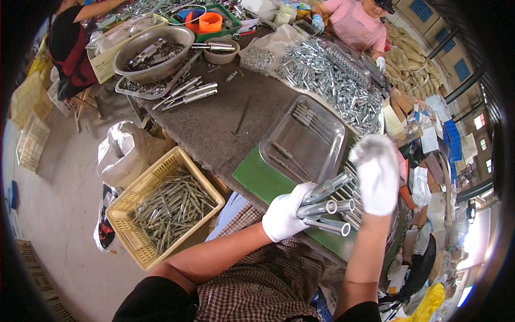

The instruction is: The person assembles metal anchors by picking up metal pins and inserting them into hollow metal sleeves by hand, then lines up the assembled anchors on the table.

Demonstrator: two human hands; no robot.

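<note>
My left hand [287,214], in a white knit glove, is closed around a bundle of several shiny metal tubes [320,208]. Their hollow ends point to the right, toward my other hand. My right hand [377,173], also in a white glove, is raised beside the bundle above a row of thin metal rods [352,216]. Motion blurs it, and I cannot make out its fingers or anything in them. Just beyond both hands, a metal tray [307,146] holds several slim rods with thicker ends. It rests partly on a green mat [251,173].
A yellow plastic basket [124,232] of metal rods stands left below the table edge, near a white sack [126,153]. A large pile of metal sleeves [327,72] covers the far right. A metal basin [185,38] sits far left. A person in pink [357,24] works opposite.
</note>
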